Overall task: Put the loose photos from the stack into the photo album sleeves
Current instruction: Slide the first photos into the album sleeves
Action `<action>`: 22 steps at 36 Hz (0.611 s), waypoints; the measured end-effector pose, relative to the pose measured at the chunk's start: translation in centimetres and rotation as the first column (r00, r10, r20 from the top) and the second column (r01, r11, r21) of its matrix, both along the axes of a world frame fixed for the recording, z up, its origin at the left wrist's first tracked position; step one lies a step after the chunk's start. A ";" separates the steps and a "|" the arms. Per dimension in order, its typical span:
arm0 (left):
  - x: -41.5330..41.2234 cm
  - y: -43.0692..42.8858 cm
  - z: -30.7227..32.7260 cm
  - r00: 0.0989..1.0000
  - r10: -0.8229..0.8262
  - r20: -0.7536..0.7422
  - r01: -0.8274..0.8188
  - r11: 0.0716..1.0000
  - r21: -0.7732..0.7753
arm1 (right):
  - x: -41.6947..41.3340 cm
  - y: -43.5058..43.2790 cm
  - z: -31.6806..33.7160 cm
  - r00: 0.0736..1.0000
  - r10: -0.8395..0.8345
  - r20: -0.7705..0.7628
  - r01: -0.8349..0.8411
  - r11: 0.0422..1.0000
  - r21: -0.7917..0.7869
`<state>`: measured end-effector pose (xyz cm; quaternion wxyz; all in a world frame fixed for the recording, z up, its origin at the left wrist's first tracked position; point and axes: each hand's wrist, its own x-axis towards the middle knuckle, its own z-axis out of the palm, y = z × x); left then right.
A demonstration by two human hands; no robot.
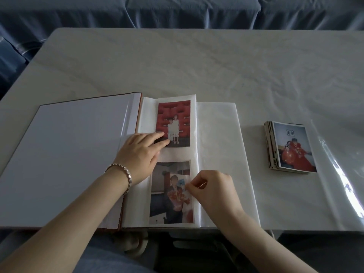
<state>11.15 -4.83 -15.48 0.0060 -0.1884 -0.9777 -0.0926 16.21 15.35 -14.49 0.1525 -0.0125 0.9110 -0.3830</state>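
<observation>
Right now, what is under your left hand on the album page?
The left hand rests on the album page, fingertips covering the lower left corner of the upper photo. What lies beneath the palm cannot be seen.

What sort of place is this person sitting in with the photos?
Most likely a living room at home. A pale, marble-look table stands in front of a sofa draped in blue cloth, and a photo album lies open beside a stack of loose photos.
</observation>
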 end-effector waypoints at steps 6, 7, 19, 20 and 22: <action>0.0 0.0 0.0 1.000 0.000 0.005 0.000 1.000 0.000 | 0.4 -0.2 0.0 0.999 -0.008 -0.040 0.009 0.999 0.031; 0.0 0.0 0.0 1.000 0.001 0.004 -0.001 1.000 0.000 | 0.5 -0.2 0.0 0.999 -0.010 -0.042 0.012 0.999 0.034; -0.1 0.0 0.0 0.999 0.017 0.052 -0.016 1.000 -0.022 | 0.0 0.0 0.1 0.979 -0.118 0.165 0.149 0.970 -0.191; -0.1 0.0 0.1 0.998 0.018 0.055 -0.017 1.000 -0.022 | -0.2 0.1 0.0 0.968 -0.132 0.212 0.180 0.957 -0.229; -0.1 0.2 0.2 0.998 0.023 0.058 -0.022 0.999 -0.023 | -0.5 0.3 -0.1 0.946 -0.142 0.291 0.230 0.927 -0.295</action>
